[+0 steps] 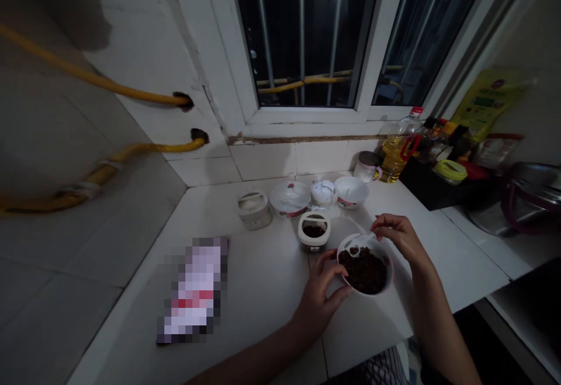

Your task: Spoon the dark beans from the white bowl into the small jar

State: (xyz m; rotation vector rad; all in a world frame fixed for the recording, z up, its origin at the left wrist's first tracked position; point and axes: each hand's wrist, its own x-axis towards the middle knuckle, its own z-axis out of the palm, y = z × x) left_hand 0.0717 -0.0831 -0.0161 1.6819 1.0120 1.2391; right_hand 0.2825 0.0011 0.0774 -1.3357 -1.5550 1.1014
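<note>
A white bowl (387,255) full of dark brown, chunky food sits near the front edge of the white tiled counter (263,280). My left hand (322,291) curls round the bowl's left side and grips it. My right hand (397,234) pinches the handle of a small white spoon (357,248) whose tip rests in the food at the bowl's far rim. Just behind the bowl stands a small white jar (314,231), lid off, with the same dark stuff inside.
Along the back stand a small lidded white pot (254,208), two flowered white bowls (289,197) (352,191), a round lid (323,192) and a cup (367,166). An oil bottle (397,151), sauce bottles and a steel pot (521,198) crowd the right. A blurred packet (195,288) lies left.
</note>
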